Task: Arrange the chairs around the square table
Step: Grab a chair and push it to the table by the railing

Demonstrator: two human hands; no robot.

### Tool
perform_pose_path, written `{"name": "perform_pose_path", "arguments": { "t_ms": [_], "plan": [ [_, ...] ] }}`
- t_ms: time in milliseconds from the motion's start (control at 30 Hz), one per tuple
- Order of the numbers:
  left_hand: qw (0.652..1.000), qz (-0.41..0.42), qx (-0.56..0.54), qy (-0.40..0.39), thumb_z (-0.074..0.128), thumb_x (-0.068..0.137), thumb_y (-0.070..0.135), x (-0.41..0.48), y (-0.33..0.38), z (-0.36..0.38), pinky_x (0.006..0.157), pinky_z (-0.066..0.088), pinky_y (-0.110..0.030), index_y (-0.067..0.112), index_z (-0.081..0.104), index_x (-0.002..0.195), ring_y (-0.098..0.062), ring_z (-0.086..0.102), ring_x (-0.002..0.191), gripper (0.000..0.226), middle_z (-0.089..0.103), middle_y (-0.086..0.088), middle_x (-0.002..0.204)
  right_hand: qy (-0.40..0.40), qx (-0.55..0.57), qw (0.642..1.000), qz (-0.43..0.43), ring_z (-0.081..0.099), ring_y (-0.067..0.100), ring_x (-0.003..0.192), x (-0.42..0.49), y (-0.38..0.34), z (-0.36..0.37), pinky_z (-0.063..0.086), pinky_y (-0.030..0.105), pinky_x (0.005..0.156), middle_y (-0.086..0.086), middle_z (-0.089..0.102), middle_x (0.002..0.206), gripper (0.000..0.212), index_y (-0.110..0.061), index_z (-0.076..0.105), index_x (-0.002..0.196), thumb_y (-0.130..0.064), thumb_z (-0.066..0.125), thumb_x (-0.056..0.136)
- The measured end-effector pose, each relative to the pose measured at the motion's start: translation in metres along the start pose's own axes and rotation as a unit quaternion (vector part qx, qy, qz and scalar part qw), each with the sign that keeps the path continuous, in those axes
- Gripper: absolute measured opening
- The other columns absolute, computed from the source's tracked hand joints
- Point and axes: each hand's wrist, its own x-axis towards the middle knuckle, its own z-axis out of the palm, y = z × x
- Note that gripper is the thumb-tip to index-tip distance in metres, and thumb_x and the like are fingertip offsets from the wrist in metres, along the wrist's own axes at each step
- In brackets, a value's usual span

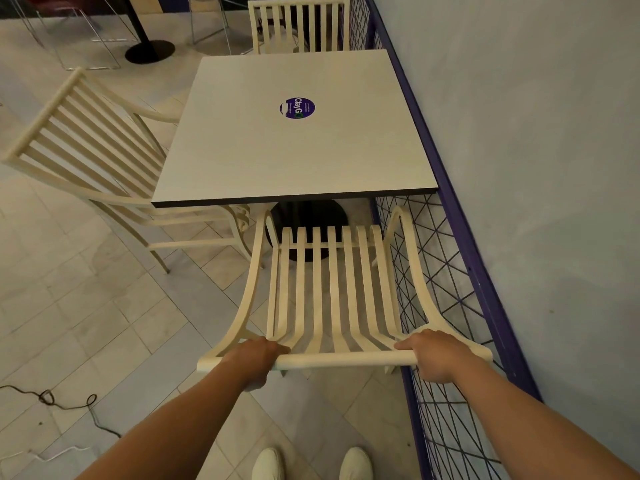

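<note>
A square white table (263,150) with a purple round sticker (296,107) stands beside a purple wire fence. A cream slatted chair (329,282) faces the table's near edge, its seat front partly under the tabletop. My left hand (258,356) grips the left part of its top rail and my right hand (434,355) grips the right part. A second cream chair (86,140) stands at the table's left side, angled. A third cream chair (299,26) sits at the far side.
The purple wire fence (436,306) and a grey wall run along the right. The table's black round base (308,220) shows under the top. Another black table base (149,51) and wire chair legs stand at the back left. A dark cable (69,403) lies on the tiled floor.
</note>
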Motion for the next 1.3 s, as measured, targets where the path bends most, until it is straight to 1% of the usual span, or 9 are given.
{"name": "perform_pose_path", "arguments": {
  "t_ms": [167,333,500,733,867,1067,1300],
  "plan": [
    [1.0,0.002,-0.003,-0.002,0.069,0.09,0.01,0.003,-0.001,-0.004,0.104,0.047,-0.035,0.039,0.047,0.145,-0.019,0.06,0.116,0.066,0.061,0.002,0.131,0.002,-0.002,1.0,0.004,0.059,0.02,0.109,0.003,0.0,-0.002,0.049,0.032,0.091,-0.001,0.059,0.13,0.07,-0.04,0.041,0.148,-0.009,0.06,0.088],
    [1.0,0.001,0.011,-0.012,0.069,0.089,0.008,0.0,0.004,-0.006,0.098,0.051,-0.035,0.038,0.053,0.139,-0.02,0.063,0.111,0.061,0.062,0.0,0.127,-0.001,0.002,1.0,0.008,0.059,0.02,0.11,-0.001,0.0,0.001,0.048,0.031,0.089,0.001,0.059,0.13,0.07,-0.039,0.041,0.148,-0.009,0.06,0.088],
    [1.0,-0.003,0.013,-0.016,0.069,0.09,0.009,-0.003,0.006,-0.006,0.099,0.05,-0.034,0.037,0.051,0.142,-0.021,0.062,0.114,0.061,0.061,0.0,0.129,-0.005,0.004,1.0,0.004,0.059,0.021,0.112,-0.004,-0.001,0.003,0.049,0.034,0.094,0.001,0.059,0.131,0.069,-0.038,0.04,0.149,-0.009,0.06,0.089],
    [1.0,-0.001,0.009,-0.016,0.067,0.091,0.007,-0.004,0.008,-0.006,0.1,0.048,-0.034,0.036,0.047,0.146,-0.022,0.061,0.115,0.065,0.06,-0.002,0.131,-0.012,0.007,1.0,0.003,0.058,0.021,0.111,-0.004,0.001,0.002,0.048,0.032,0.093,0.002,0.058,0.13,0.07,-0.04,0.039,0.149,-0.01,0.059,0.089],
    [1.0,-0.001,-0.001,-0.006,0.066,0.093,0.01,-0.005,0.014,-0.002,0.105,0.046,-0.034,0.035,0.044,0.148,-0.022,0.059,0.121,0.064,0.058,-0.002,0.136,-0.007,0.004,1.0,0.006,0.057,0.02,0.111,-0.006,0.005,0.003,0.047,0.031,0.092,0.0,0.057,0.13,0.069,-0.042,0.039,0.148,-0.01,0.057,0.09],
    [1.0,-0.001,-0.009,-0.006,0.067,0.093,0.01,-0.005,0.014,-0.002,0.105,0.046,-0.035,0.036,0.047,0.146,-0.021,0.06,0.12,0.062,0.059,-0.001,0.135,-0.006,-0.004,1.0,-0.001,0.058,0.02,0.111,-0.005,0.007,0.004,0.048,0.033,0.093,0.0,0.058,0.13,0.068,-0.041,0.04,0.148,-0.011,0.059,0.089],
    [1.0,0.006,-0.005,-0.011,0.068,0.091,0.007,0.002,0.01,-0.006,0.105,0.047,-0.036,0.035,0.047,0.146,-0.022,0.06,0.12,0.066,0.059,-0.001,0.134,0.0,-0.005,1.0,-0.002,0.058,0.019,0.107,0.004,0.011,-0.002,0.048,0.031,0.089,-0.002,0.058,0.129,0.07,-0.041,0.041,0.148,-0.011,0.06,0.088]
  ]
}}
